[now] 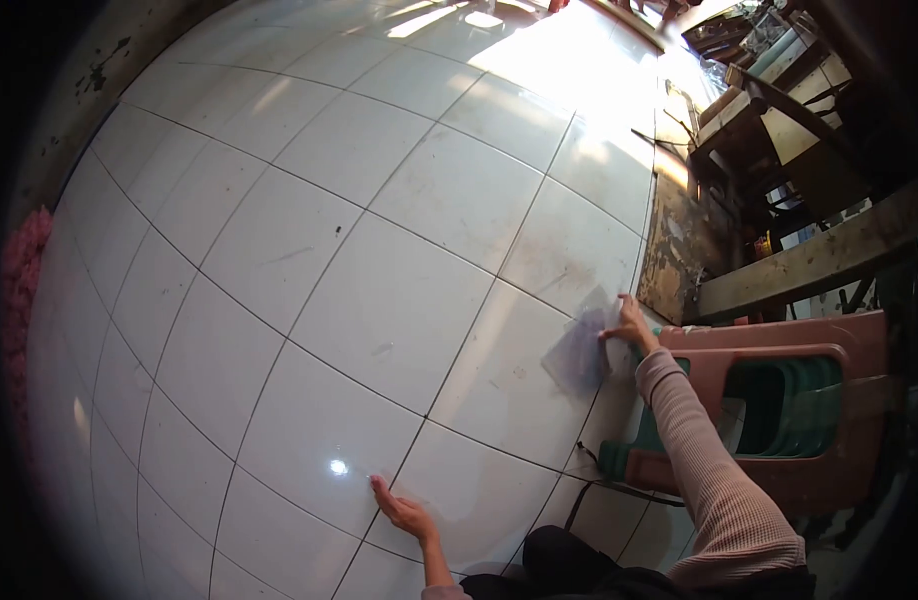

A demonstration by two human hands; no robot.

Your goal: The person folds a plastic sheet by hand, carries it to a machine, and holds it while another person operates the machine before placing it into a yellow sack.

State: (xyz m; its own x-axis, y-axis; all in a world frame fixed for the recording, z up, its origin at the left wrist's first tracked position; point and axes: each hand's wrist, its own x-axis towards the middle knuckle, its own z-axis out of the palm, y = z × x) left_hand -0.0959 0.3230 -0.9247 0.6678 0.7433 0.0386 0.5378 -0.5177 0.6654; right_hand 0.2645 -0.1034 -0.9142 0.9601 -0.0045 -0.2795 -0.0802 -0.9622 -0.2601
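Note:
My right hand (634,328) reaches out at the right, beside a stack of stools, with thumb and fingers spread apart. Just left of it is a thin, see-through, purplish plastic sheet or bag (577,352), blurred and overlapped by the thumb tip. Whether the thumb touches it I cannot tell. Low in the view, my left hand (406,513) is stretched out over the white tiled floor (389,290), fingers extended and nothing in them. A bright spot of light (338,467) shines on the tiles close to its fingertips.
Stacked pink and green plastic stools (779,335) stand by my right arm. Behind them are a wooden beam (819,265) and cluttered wooden furniture (799,130). A pink fluffy thing (24,290) lies along the left wall. Strong sunlight falls on the far floor.

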